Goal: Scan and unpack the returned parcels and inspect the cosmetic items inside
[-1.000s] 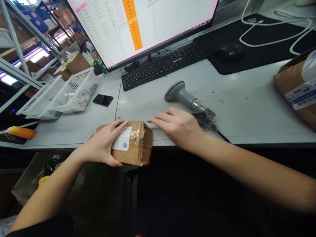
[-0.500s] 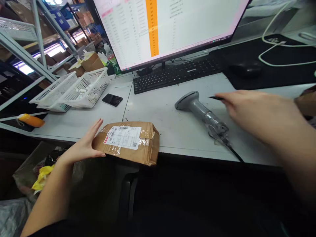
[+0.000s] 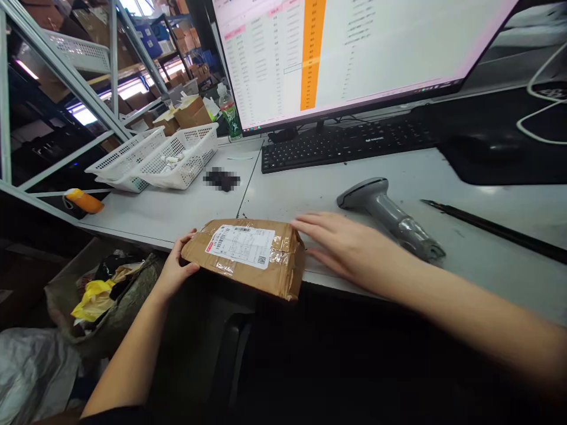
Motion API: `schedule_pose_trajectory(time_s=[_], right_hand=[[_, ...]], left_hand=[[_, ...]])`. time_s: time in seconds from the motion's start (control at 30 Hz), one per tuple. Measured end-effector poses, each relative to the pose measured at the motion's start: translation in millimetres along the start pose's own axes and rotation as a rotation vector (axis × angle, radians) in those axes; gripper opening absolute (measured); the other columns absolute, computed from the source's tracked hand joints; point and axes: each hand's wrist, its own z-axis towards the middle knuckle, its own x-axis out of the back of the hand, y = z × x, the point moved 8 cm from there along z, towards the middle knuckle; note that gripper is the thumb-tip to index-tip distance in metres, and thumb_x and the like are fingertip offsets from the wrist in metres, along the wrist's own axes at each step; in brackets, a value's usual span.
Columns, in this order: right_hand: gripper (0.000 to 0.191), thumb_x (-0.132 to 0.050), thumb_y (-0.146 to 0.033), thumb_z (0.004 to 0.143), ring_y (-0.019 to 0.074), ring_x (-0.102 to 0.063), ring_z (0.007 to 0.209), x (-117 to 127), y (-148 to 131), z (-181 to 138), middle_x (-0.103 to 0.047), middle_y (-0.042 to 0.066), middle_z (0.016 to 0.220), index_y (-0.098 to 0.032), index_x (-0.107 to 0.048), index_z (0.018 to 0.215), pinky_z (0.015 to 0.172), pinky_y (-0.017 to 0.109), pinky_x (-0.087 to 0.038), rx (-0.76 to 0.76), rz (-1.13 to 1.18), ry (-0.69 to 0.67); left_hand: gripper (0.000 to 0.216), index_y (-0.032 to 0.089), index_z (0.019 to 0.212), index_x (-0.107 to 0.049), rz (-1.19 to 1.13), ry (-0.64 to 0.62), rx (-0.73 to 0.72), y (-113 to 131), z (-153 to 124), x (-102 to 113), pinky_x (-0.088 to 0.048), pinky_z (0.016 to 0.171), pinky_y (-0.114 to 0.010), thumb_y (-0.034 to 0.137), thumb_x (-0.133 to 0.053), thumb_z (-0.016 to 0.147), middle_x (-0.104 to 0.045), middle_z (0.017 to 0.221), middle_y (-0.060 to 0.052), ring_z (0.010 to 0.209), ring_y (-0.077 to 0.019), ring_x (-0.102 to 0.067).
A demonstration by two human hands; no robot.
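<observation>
A taped brown cardboard box [image 3: 248,277] with a white shipping label [image 3: 241,246] rests at the desk's front edge, its near side jutting past it. My left hand [image 3: 175,268] grips the box's left end, thumb on the near side and fingers behind. At the other end, my right hand [image 3: 349,245] reaches in with fingers stretched out and slightly apart; its fingertips are at the box's right corner, and whether they press on it is hard to tell. Behind my right hand lies a grey barcode scanner [image 3: 385,206], partly covered by the hand. A slim black cutter-like tool [image 3: 491,223] lies to the right.
A monitor [image 3: 354,53] and a black keyboard [image 3: 345,139] stand at the back. White plastic baskets [image 3: 177,156] and a green-labelled bottle [image 3: 229,115] are at the left rear. Below the desk, a bin [image 3: 66,307] holds wrappers. A chair armrest [image 3: 233,342] is beneath the box.
My right hand has let go of the black tool, which now lies on the desk, and has moved left to the box. My left hand has closed on the box's left end. The view shifted.
</observation>
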Motion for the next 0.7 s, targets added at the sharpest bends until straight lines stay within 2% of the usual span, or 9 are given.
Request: schedule_pose_trajectory(time_s=[0.1, 0.17, 0.23, 0.3, 0.37, 0.43, 0.53, 0.63, 0.7], right_hand=[[0.041, -0.047, -0.016, 0.096, 0.0272, -0.067, 0.118, -21, -7, 16, -0.064, 0.016, 0.138, -0.010, -0.061, 0.135, 0.096, 0.043, -0.059, 0.051, 0.028, -0.050], [0.040, -0.047, -0.016, 0.096, 0.0272, -0.069, 0.113, -25, -5, 20, -0.066, 0.015, 0.136, -0.011, -0.063, 0.132, 0.093, 0.042, -0.060, 0.056, 0.046, -0.057], [0.039, -0.047, -0.017, 0.096, 0.0266, -0.071, 0.111, -22, -1, 23, -0.068, 0.014, 0.133, -0.011, -0.065, 0.130, 0.091, 0.041, -0.060, 0.041, 0.083, -0.045], [0.039, -0.045, -0.016, 0.096, 0.0243, -0.072, 0.108, -19, 3, 25, -0.071, 0.012, 0.127, -0.012, -0.066, 0.128, 0.090, 0.037, -0.059, 0.005, 0.137, -0.038], [0.040, -0.042, -0.016, 0.096, 0.0223, -0.073, 0.103, -18, 10, 28, -0.074, 0.009, 0.121, -0.015, -0.068, 0.125, 0.086, 0.035, -0.058, -0.059, 0.187, -0.038], [0.041, -0.039, -0.018, 0.096, 0.0215, -0.073, 0.100, -19, 19, 30, -0.076, 0.007, 0.116, -0.018, -0.070, 0.122, 0.084, 0.033, -0.056, -0.149, 0.232, -0.038], [0.038, -0.038, -0.023, 0.096, 0.0212, -0.072, 0.091, -20, 39, 32, -0.078, 0.007, 0.103, -0.018, -0.074, 0.107, 0.076, 0.030, -0.051, -0.317, 0.308, -0.026], [0.033, -0.042, -0.028, 0.093, 0.0215, -0.067, 0.078, -22, 56, 31, -0.076, 0.008, 0.087, -0.017, -0.073, 0.089, 0.067, 0.029, -0.045, -0.425, 0.384, -0.023], [0.030, -0.045, -0.031, 0.088, 0.0226, -0.065, 0.077, -24, 65, 30, -0.075, 0.008, 0.085, -0.016, -0.071, 0.082, 0.066, 0.029, -0.044, -0.486, 0.453, -0.018]], left_hand=[[0.080, 0.021, 0.116, -0.065, -0.025, 0.055, -0.065, 7, -1, 2, -0.032, 0.119, -0.049, 0.060, -0.093, 0.052, -0.055, 0.146, -0.017, 0.143, -0.0396, -0.043], [0.074, 0.020, 0.102, -0.069, -0.110, 0.130, -0.093, 10, -2, 2, -0.033, 0.118, -0.047, 0.055, -0.097, 0.043, -0.066, 0.128, -0.015, 0.140, -0.0394, -0.047], [0.073, 0.019, 0.089, -0.070, -0.209, 0.200, -0.113, 13, -1, 0, -0.038, 0.114, -0.042, 0.058, -0.098, 0.035, -0.070, 0.112, -0.012, 0.134, -0.0378, -0.053], [0.076, 0.019, 0.088, -0.068, -0.292, 0.245, -0.118, 15, 2, -7, -0.047, 0.105, -0.037, 0.069, -0.093, 0.036, -0.071, 0.105, -0.009, 0.121, -0.0333, -0.062], [0.078, 0.019, 0.094, -0.067, -0.356, 0.274, -0.117, 20, 7, -14, -0.054, 0.091, -0.033, 0.079, -0.084, 0.046, -0.072, 0.102, -0.007, 0.103, -0.0268, -0.069], [0.077, 0.018, 0.097, -0.068, -0.412, 0.295, -0.103, 25, 11, -19, -0.057, 0.082, -0.031, 0.080, -0.080, 0.053, -0.073, 0.097, -0.007, 0.091, -0.0233, -0.071], [0.076, 0.016, 0.100, -0.071, -0.484, 0.260, -0.040, 30, 15, -27, -0.059, 0.082, -0.033, 0.075, -0.085, 0.053, -0.075, 0.095, -0.009, 0.092, -0.0267, -0.073], [0.076, 0.016, 0.106, -0.073, -0.510, 0.144, 0.004, 31, 14, -35, -0.060, 0.090, -0.040, 0.068, -0.088, 0.053, -0.076, 0.099, -0.011, 0.104, -0.0328, -0.072], [0.076, 0.018, 0.110, -0.074, -0.519, 0.081, -0.012, 31, 12, -40, -0.058, 0.096, -0.043, 0.067, -0.088, 0.054, -0.076, 0.105, -0.011, 0.113, -0.0349, -0.069]])
